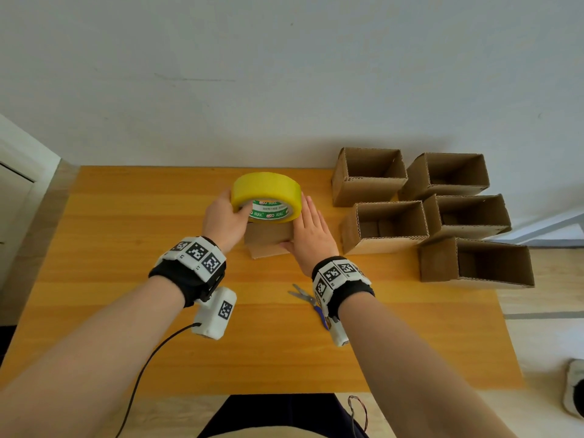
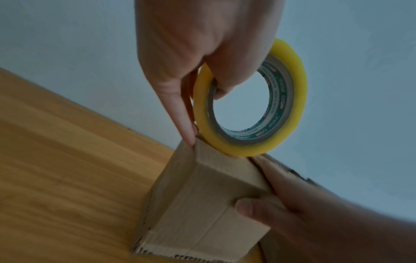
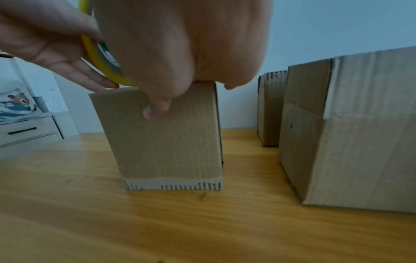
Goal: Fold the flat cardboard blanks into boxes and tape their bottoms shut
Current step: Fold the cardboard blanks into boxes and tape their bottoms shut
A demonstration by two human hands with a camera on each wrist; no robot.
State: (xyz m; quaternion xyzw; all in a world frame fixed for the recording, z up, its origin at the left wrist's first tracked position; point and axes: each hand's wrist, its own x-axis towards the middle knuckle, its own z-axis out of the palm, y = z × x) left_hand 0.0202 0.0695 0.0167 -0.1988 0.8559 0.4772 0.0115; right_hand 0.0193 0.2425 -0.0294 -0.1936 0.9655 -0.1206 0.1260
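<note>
A small cardboard box (image 1: 268, 238) (image 2: 202, 195) (image 3: 168, 142) stands upside down on the wooden table (image 1: 126, 248), its folded bottom flaps facing up. My left hand (image 1: 227, 214) (image 2: 191, 53) grips a yellow tape roll (image 1: 265, 189) (image 2: 300, 89) (image 3: 99, 65), thumb inside the core and fingers round the outside. The roll stands on edge on the box's top, at its left edge. My right hand (image 1: 311, 229) (image 3: 180, 44) lies with straight fingers along the box's right side, and its thumb (image 2: 245, 206) presses the near face. The top seam is hidden by the roll and hands.
Several folded boxes (image 1: 384, 226) (image 3: 349, 133) stand open side up in a cluster at the table's back right. Scissors (image 1: 305, 297) lie near my right wrist. A white drawer unit (image 3: 27, 131) stands off the table's left side. The wall runs along the table's far edge.
</note>
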